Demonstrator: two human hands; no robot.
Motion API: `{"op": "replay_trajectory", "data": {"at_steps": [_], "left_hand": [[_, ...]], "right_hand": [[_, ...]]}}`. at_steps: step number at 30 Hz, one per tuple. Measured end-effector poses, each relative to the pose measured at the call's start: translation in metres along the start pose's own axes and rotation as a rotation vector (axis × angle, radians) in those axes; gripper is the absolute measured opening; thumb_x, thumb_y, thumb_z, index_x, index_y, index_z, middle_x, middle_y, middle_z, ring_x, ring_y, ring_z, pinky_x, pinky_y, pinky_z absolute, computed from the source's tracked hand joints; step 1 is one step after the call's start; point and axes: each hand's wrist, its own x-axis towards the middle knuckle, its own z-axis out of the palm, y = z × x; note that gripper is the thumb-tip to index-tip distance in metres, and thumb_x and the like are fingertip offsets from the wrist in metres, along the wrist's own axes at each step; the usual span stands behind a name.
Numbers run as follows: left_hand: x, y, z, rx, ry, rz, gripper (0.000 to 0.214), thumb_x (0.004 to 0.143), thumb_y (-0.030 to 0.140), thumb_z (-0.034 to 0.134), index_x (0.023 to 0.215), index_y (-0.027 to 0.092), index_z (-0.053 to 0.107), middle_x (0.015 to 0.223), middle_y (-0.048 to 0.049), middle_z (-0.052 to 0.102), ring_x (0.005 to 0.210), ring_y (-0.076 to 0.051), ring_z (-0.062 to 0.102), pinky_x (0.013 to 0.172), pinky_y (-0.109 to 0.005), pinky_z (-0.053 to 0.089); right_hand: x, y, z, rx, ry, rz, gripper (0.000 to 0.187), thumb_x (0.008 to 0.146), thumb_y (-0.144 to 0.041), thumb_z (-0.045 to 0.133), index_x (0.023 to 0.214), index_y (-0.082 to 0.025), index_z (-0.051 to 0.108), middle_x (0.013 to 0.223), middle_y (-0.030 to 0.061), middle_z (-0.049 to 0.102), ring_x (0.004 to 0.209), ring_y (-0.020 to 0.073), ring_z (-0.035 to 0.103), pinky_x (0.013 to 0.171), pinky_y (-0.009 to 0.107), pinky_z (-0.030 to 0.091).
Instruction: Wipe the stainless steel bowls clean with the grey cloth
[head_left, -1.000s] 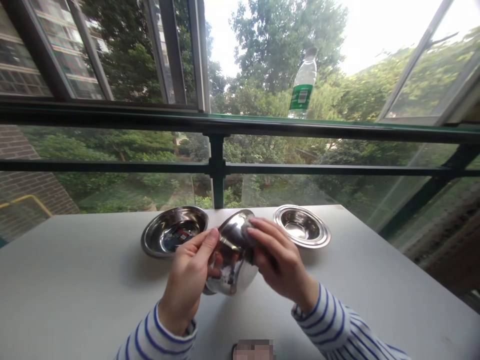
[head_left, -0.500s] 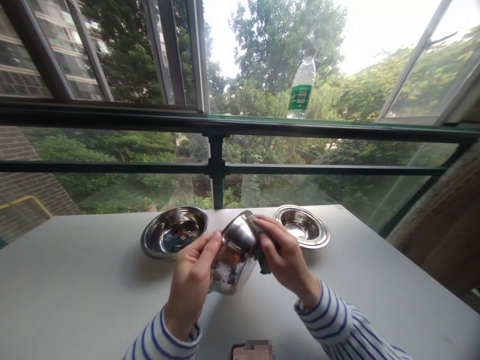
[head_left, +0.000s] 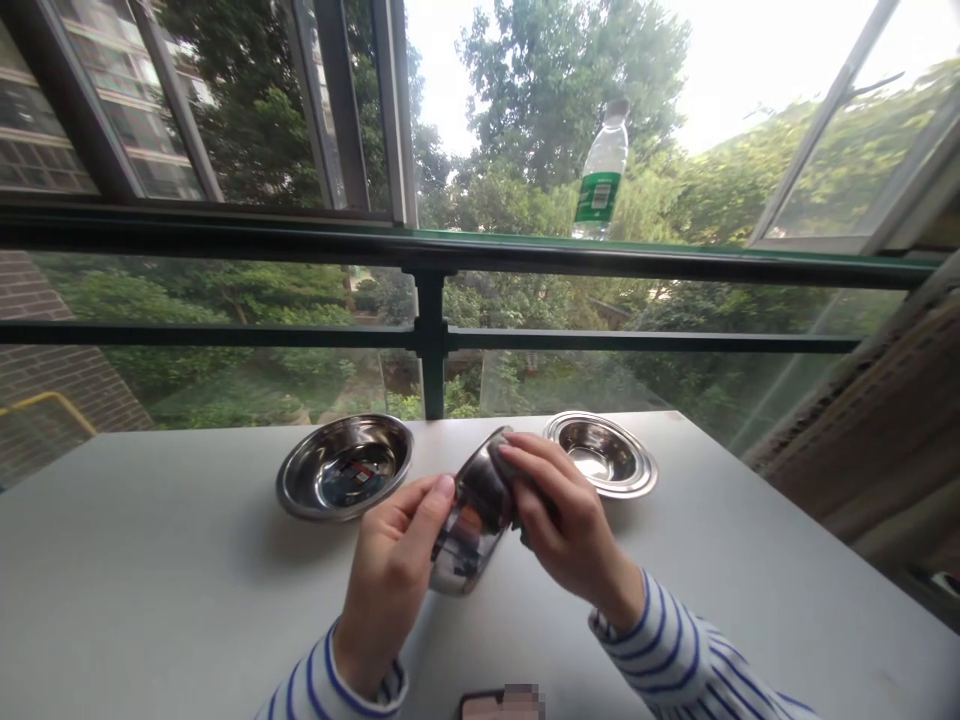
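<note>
A shiny stainless steel bowl (head_left: 469, 535) is held tilted on its side above the table, its outer wall facing me. My left hand (head_left: 397, 545) is closed on its left edge, thumb on the outside. At the upper right of the bowl, my right hand (head_left: 566, 505) is closed around a dark grey cloth (head_left: 523, 535) and presses it on the metal near the rim. Most of the cloth is hidden under the fingers.
A wide steel basin (head_left: 300, 500) stands at the back left of the white table (head_left: 187, 580), and steel bowls with broad rims (head_left: 646, 480) at the back right. A phone (head_left: 484, 706) lies at the near edge. Behind the green railing (head_left: 300, 240) stands a plastic bottle (head_left: 598, 190).
The bowl has turned slightly in my hands and shifted a little to the right. My right fingers and the cloth have moved slightly on its wall. The view has shifted a little.
</note>
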Motion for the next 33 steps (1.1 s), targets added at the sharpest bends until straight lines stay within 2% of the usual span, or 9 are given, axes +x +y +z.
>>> {"op": "replay_trajectory", "data": {"at_steps": [4,7,11,13,19,23,25,29,33], "left_hand": [[0.004,-0.004,-0.006,0.018,-0.041,-0.017,0.032,0.075,0.045,0.061,0.065,0.014,0.064,0.058,-0.0017,0.059,0.055,-0.011,0.051,0.048,-0.018,0.040],[0.006,-0.005,-0.009,0.069,-0.052,-0.012,0.035,0.073,0.048,0.062,0.064,0.014,0.063,0.060,-0.0020,0.059,0.058,-0.012,0.052,0.052,-0.019,0.042],[0.004,-0.002,-0.007,0.114,-0.092,-0.039,0.039,0.071,0.052,0.062,0.062,0.014,0.065,0.060,-0.0048,0.063,0.055,-0.014,0.055,0.052,-0.022,0.045],[0.004,-0.003,-0.006,0.115,-0.080,-0.033,0.036,0.071,0.050,0.062,0.066,0.014,0.066,0.060,-0.0045,0.065,0.055,-0.014,0.057,0.051,-0.021,0.045],[0.006,-0.007,-0.008,0.109,-0.051,0.001,0.033,0.074,0.047,0.062,0.071,0.014,0.067,0.057,-0.0013,0.062,0.053,-0.010,0.054,0.049,-0.017,0.043],[0.006,-0.003,-0.004,0.065,-0.026,-0.040,0.033,0.069,0.045,0.067,0.071,0.013,0.067,0.056,-0.0040,0.064,0.050,-0.012,0.056,0.045,-0.019,0.043],[0.006,-0.001,-0.004,0.032,-0.024,-0.063,0.032,0.067,0.045,0.069,0.072,0.013,0.067,0.056,-0.0045,0.065,0.049,-0.012,0.056,0.044,-0.019,0.043],[0.007,-0.003,-0.007,-0.013,-0.100,-0.086,0.033,0.068,0.046,0.068,0.075,0.014,0.067,0.060,-0.0034,0.064,0.054,-0.012,0.056,0.048,-0.019,0.045],[0.007,-0.004,-0.008,-0.089,-0.088,-0.078,0.028,0.073,0.043,0.064,0.075,0.015,0.064,0.064,0.0005,0.059,0.059,-0.008,0.053,0.051,-0.016,0.043]], "right_hand": [[-0.005,-0.014,0.002,-0.043,-0.141,-0.241,0.037,0.081,-0.014,0.049,0.118,-0.016,0.054,0.120,0.0127,0.058,0.120,0.0270,0.045,0.096,0.048,0.044],[-0.005,-0.012,0.003,-0.057,-0.167,-0.307,0.037,0.081,-0.017,0.050,0.118,-0.016,0.054,0.119,0.0123,0.059,0.119,0.0272,0.047,0.095,0.048,0.045],[-0.001,0.001,0.003,-0.023,-0.016,-0.053,0.033,0.084,-0.012,0.045,0.114,-0.019,0.057,0.115,0.0114,0.060,0.109,0.0230,0.055,0.090,0.042,0.049],[-0.002,0.001,0.003,-0.018,0.009,0.014,0.034,0.085,-0.011,0.043,0.115,-0.019,0.057,0.115,0.0112,0.060,0.107,0.0221,0.056,0.090,0.042,0.049],[-0.007,-0.007,0.005,-0.061,-0.159,-0.275,0.039,0.081,-0.015,0.051,0.120,-0.016,0.053,0.121,0.0120,0.058,0.119,0.0273,0.046,0.095,0.047,0.044],[-0.003,0.005,0.003,-0.036,-0.054,-0.013,0.033,0.086,-0.014,0.044,0.116,-0.019,0.055,0.115,0.0116,0.060,0.108,0.0230,0.055,0.089,0.042,0.049],[-0.001,0.007,0.002,-0.025,-0.025,0.060,0.032,0.087,-0.012,0.042,0.115,-0.019,0.056,0.114,0.0114,0.060,0.106,0.0219,0.056,0.089,0.041,0.050],[-0.003,-0.006,0.000,-0.053,-0.101,-0.131,0.037,0.083,-0.012,0.046,0.119,-0.017,0.054,0.120,0.0118,0.057,0.117,0.0251,0.047,0.095,0.046,0.044],[-0.007,-0.024,0.004,-0.162,-0.158,-0.384,0.035,0.078,-0.016,0.051,0.111,-0.011,0.060,0.119,0.0105,0.060,0.117,0.0284,0.047,0.096,0.046,0.043]]}}
